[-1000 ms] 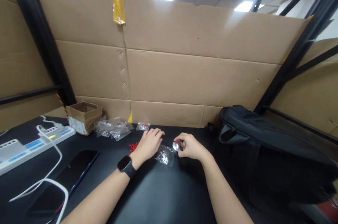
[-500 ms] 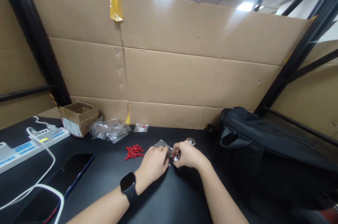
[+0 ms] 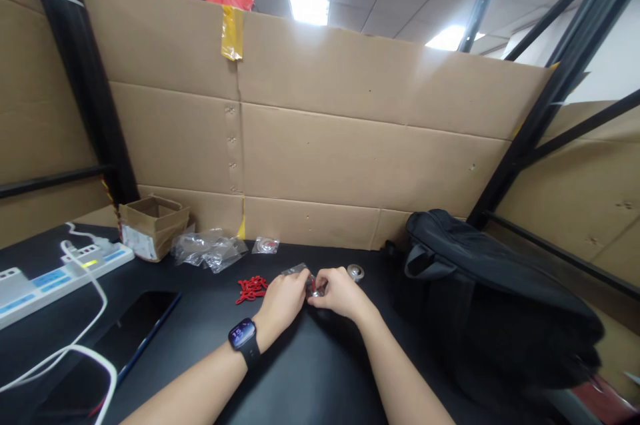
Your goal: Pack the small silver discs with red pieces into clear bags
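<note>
Working low over the black desk (image 3: pixel 315 378) with 2 bare hands nearly meeting, thumbs and fingertips close together. Pressing the fingers of the left hand (image 3: pixel 283 297) together, apparently on the edge of a small clear bag (image 3: pixel 296 269), leaving a crinkled corner showing just beyond the knuckles. Pinching a small silvery-and-red piece (image 3: pixel 315 289) between thumb and fingers of the right hand (image 3: pixel 343 290), right at the left fingertips, partly hidden there; not being able to tell whether inside the bag, at its mouth or only against it. Judging from the layout, being partway along: seeing 1 flat clear packet (image 3: pixel 266 245) with a round silvery piece and a bit of red inside, lying near the cardboard wall (image 3: pixel 315 218) and looking finished; handling 1 more between the hands, seemingly not yet finished. Counting as left, by the look of things, 1 loose silvery disc (image 3: pixel 356 272) lying on the desk just beyond the right hand, a tangled pile of red loops (image 3: pixel 251 289) lying just left of the left hand, and a heap of crumpled clear plastic (image 3: pixel 209 248) resting farther back beside an open cardboard box (image 3: pixel 155 221). Finding the pile too tangled for counting, and not managing to make out the contents of the box.
</note>
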A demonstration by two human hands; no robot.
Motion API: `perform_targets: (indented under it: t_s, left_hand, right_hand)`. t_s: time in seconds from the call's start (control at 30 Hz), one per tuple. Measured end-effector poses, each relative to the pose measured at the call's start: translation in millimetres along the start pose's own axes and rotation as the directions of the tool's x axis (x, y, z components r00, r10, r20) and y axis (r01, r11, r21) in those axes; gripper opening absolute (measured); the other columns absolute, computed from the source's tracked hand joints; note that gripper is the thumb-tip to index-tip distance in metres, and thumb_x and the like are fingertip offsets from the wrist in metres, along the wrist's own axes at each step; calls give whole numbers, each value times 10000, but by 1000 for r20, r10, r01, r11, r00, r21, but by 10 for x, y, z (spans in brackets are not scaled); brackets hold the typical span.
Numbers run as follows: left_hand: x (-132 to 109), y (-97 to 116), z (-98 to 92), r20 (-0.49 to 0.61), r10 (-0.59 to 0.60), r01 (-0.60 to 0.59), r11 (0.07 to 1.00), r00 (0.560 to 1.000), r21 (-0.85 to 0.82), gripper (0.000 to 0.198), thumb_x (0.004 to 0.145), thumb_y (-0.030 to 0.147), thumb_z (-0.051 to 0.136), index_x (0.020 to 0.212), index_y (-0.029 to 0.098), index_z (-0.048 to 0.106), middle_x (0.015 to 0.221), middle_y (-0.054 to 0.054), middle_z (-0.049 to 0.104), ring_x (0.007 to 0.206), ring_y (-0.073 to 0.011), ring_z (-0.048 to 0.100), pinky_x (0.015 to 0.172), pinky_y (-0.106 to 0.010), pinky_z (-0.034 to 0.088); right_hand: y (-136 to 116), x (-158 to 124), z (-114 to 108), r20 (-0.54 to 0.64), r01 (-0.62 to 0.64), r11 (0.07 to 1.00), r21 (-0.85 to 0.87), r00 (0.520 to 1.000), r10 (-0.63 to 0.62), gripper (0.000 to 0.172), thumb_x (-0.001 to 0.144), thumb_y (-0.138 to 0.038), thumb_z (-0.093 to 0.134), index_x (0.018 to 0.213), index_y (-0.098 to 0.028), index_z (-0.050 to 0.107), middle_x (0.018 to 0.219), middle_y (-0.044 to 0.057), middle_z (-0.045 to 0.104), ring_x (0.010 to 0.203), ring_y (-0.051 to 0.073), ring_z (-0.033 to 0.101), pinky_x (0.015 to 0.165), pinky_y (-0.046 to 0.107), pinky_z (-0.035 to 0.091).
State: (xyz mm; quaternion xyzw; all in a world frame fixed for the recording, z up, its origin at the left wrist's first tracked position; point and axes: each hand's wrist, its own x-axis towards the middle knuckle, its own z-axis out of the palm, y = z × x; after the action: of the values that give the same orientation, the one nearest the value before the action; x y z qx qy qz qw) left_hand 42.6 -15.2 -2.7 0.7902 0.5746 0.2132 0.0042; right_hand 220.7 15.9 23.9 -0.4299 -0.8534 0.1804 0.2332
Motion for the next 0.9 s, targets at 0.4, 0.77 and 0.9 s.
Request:
perform_targets:
  t_s: [0.4, 0.77, 0.9]
  left_hand:
    - [-50, -121, 15, 29, 40, -30, 959, 999, -281, 436, 844, 47, 479, 1229, 246, 528, 1086, -73, 714, 989, -231, 693, 806, -296, 489]
    - [-15, -247, 42, 28, 128, -105, 901, 991, -422, 633, 835, 61, 527, 1417, 263, 383, 1246, -74, 669, 1161, -244, 637, 1009, -362, 473]
    - [-22, -245, 32, 8, 154, -135, 889, 988, -437, 655, 833, 47, 500, 1435, 264, 360, 1244, -73, 668, 1159, -241, 636, 996, -362, 487]
  right_hand:
    - [147, 4, 92, 106, -5, 995, 103, 994, -6, 184, 708, -114, 664, 859, -176, 750, 657, 11, 725, 596, 164, 676, 562, 210, 448]
    - [270, 140, 306, -67, -3, 992, 129, 998, 12, 177, 665, -207, 830, 724, -179, 666, 788, 18, 665, 622, 139, 641, 609, 230, 491]
    - [261, 123, 286, -13, 30, 976, 216, 1000, -28, 83, 758, -126, 700, 767, -186, 644, 811, 11, 625, 613, 125, 628, 602, 230, 496]
